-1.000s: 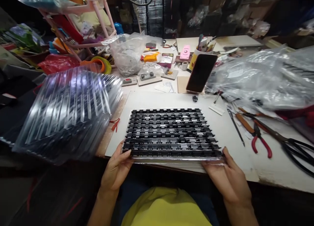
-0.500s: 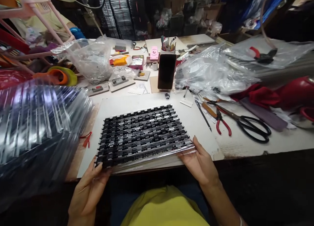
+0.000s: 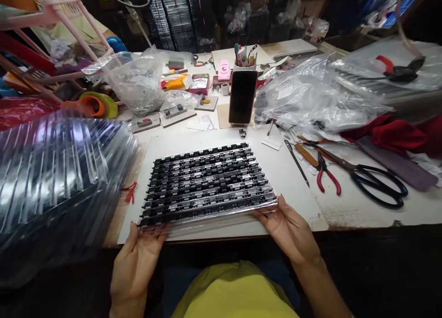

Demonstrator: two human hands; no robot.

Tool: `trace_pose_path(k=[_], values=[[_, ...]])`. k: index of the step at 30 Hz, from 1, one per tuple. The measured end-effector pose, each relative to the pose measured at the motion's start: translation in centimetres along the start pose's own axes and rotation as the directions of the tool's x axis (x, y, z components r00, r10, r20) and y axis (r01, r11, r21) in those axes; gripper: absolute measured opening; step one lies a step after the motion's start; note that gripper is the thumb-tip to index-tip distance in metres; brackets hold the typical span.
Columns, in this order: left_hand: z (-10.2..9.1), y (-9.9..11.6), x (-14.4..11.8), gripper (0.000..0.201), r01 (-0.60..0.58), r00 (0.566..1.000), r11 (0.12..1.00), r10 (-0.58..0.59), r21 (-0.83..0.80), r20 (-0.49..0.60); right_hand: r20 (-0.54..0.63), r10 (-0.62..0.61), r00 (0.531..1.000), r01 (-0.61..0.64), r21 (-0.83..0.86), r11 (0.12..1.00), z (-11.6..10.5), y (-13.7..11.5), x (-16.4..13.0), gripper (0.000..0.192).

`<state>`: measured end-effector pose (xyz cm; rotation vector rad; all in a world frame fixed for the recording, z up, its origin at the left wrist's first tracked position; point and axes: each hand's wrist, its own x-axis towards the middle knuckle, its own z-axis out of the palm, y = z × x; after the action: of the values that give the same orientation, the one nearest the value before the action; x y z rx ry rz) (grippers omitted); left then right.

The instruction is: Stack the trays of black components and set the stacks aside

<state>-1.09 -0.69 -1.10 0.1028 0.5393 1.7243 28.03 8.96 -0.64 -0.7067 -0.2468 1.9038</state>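
A clear plastic tray (image 3: 209,185) filled with rows of small black parts lies on a white board (image 3: 165,145) at the table's near edge. My left hand (image 3: 138,262) grips the tray's near left corner, fingers under the rim. My right hand (image 3: 292,230) holds the near right corner. The tray sits slightly skewed, its right side farther from me.
A tall stack of empty clear trays (image 3: 58,170) fills the left. A dark phone (image 3: 242,97) stands upright behind the board. Red-handled pliers (image 3: 326,175), black scissors (image 3: 376,182) and a thin tool (image 3: 297,163) lie to the right, below bags of plastic (image 3: 317,97).
The view swung to the right, then eased back. Both hands kept their hold on the tray's near corners, and the tray turned slightly skewed on the board.
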Motion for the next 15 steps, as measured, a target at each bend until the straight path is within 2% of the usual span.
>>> trace_pose_path(k=[7,15], values=[[1.8,-0.2,0.3,0.043,-0.020,0.973,0.992,0.049,0.127,-0.224,-0.071,0.002,0.997,-0.006,-0.054,0.998,0.7,-0.1,-0.1,0.027],[2.1,-0.4,0.4,0.038,-0.030,0.952,0.995,0.057,0.094,-0.301,-0.157,-0.028,0.987,0.003,-0.162,0.987,1.3,0.1,0.0,0.029]])
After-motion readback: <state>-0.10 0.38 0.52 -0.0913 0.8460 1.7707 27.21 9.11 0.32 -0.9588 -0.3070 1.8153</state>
